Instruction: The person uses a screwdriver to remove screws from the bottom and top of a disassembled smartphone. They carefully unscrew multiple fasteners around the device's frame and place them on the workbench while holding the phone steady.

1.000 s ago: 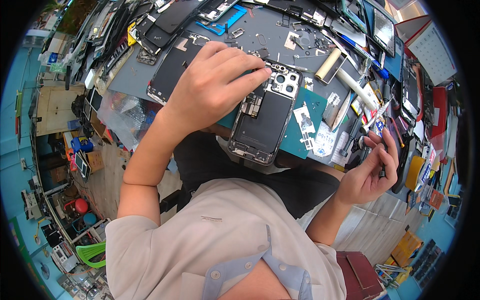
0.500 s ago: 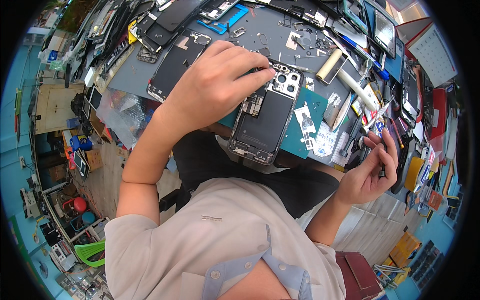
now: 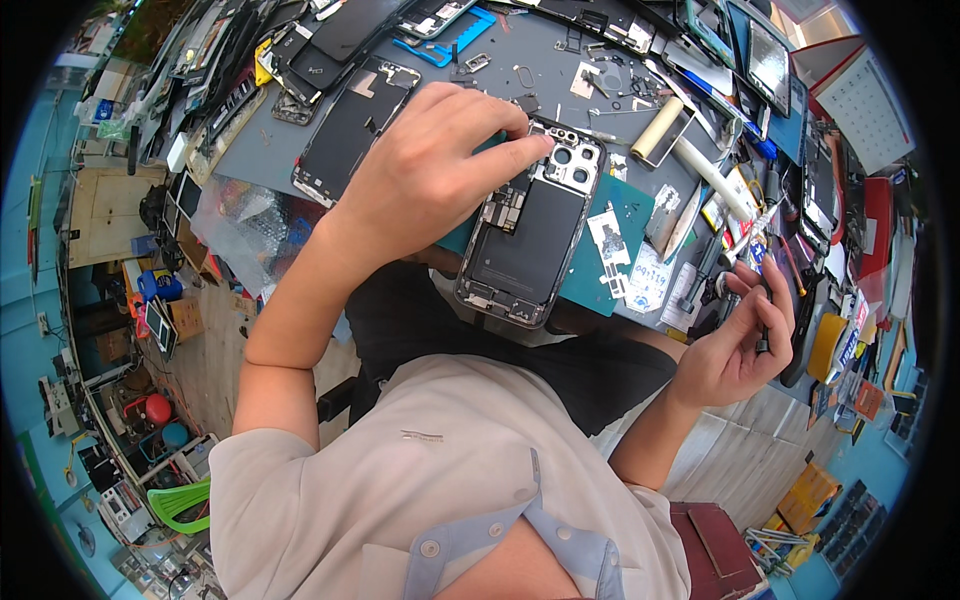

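Observation:
An opened smartphone with its battery, boards and camera rings exposed lies at the near edge of the workbench, partly over a green mat. Above its top left corner is my left hand, with thumb and index finger bent together and the thumb tip touching beside the camera rings. Whatever the fingers pinch there is hidden. Off to the right, my right hand is curled around a slim black-handled tool. The exact kind of tool cannot be made out.
A dark phone back panel lies left of the phone. Behind are small loose parts and a blue frame. A white-handled hammer and several tools crowd the right. Bubble wrap hangs at the bench's left edge.
The index finger of my left hand has drawn back slightly to the left from the thumb tip. My right hand and the tool stay almost still.

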Demonstrator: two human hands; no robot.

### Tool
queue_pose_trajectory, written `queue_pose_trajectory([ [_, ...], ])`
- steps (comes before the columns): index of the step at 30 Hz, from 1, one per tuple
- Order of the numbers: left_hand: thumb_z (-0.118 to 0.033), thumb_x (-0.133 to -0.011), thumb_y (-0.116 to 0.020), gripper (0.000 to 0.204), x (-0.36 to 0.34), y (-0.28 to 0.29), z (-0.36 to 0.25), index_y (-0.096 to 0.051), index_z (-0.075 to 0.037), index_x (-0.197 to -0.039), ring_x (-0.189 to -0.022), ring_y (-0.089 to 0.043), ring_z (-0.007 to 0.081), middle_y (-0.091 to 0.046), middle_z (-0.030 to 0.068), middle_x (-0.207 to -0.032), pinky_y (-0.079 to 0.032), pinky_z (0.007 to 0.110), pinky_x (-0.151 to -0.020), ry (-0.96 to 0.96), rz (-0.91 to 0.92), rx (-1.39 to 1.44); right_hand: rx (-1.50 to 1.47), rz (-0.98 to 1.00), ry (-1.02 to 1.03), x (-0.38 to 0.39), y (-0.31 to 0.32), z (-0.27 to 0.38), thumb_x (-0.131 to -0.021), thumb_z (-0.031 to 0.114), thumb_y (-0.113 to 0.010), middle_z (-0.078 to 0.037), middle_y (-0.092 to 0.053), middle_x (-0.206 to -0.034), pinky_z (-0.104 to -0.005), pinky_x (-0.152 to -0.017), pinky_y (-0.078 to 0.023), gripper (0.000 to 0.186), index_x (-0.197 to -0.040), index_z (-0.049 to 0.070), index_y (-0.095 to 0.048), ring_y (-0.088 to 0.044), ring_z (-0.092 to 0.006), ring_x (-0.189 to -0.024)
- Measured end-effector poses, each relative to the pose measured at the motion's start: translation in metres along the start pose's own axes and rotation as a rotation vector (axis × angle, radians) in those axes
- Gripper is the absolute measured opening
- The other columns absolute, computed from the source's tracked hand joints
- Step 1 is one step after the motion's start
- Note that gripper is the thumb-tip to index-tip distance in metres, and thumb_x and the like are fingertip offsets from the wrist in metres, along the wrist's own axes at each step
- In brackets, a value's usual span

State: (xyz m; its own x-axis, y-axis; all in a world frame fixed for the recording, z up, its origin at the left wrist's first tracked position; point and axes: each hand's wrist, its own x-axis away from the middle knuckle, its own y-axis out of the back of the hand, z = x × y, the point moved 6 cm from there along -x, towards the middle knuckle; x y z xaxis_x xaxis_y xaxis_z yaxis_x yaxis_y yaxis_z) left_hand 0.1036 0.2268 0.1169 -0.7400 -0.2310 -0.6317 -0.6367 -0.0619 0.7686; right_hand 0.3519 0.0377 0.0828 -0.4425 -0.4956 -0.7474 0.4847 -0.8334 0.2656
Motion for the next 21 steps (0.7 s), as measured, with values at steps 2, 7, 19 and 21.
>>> queue_pose_trajectory([
  [2, 0.0, -0.082, -0.077, 0.034, -0.0004, 0.0, 0.0002, -0.08, -0.006, -0.115, -0.091, -0.069, 0.0263, -0.072, 0.0072, -0.102, -0.055, 0.041, -0.088, 0.003, 0.004, 0.001, 0.002, -0.001, -0.001, 0.0, 0.0001, 0.0, -0.109, -0.008, -0.052, -0.032, -0.064, -0.135, -0.0362, -0.088, -0.066, 0.016, -0.123, -0.001, -0.05, -0.076, -0.0313, -0.103],
  [7, 0.001, -0.082, -0.077, 0.033, 0.0, -0.0012, 0.001, -0.08, -0.007, -0.114, -0.092, -0.069, 0.0266, -0.073, 0.007, -0.103, -0.054, 0.041, -0.088, 0.011, -0.001, 0.016, 0.003, -0.001, -0.001, 0.0001, 0.0001, 0.0, -0.109, -0.008, -0.052, -0.032, -0.064, -0.135, -0.0362, -0.088, -0.066, 0.016, -0.123, -0.001, -0.05, -0.076, -0.0312, -0.103],
  [19, 0.002, -0.082, -0.079, 0.034, 0.002, -0.0005, 0.0035, -0.081, -0.007, -0.115, -0.094, -0.07, 0.0262, -0.075, 0.007, -0.105, -0.054, 0.04, -0.088, 0.028, 0.002, 0.057, 0.001, 0.004, 0.0, 0.0001, 0.0002, -0.0006, -0.109, -0.009, -0.052, -0.032, -0.065, -0.135, -0.0361, -0.087, -0.066, 0.016, -0.123, -0.001, -0.05, -0.076, -0.0312, -0.103],
  [21, 0.002, -0.083, -0.079, 0.034, 0.0023, -0.0005, 0.0035, -0.081, -0.007, -0.115, -0.095, -0.07, 0.0265, -0.075, 0.0072, -0.106, -0.054, 0.04, -0.089, 0.031, -0.002, 0.064, -0.001, 0.003, 0.004, 0.0003, -0.0001, -0.0003, -0.109, -0.009, -0.052, -0.032, -0.065, -0.135, -0.0361, -0.087, -0.066, 0.016, -0.123, -0.001, -0.05, -0.076, -0.0312, -0.103],
])
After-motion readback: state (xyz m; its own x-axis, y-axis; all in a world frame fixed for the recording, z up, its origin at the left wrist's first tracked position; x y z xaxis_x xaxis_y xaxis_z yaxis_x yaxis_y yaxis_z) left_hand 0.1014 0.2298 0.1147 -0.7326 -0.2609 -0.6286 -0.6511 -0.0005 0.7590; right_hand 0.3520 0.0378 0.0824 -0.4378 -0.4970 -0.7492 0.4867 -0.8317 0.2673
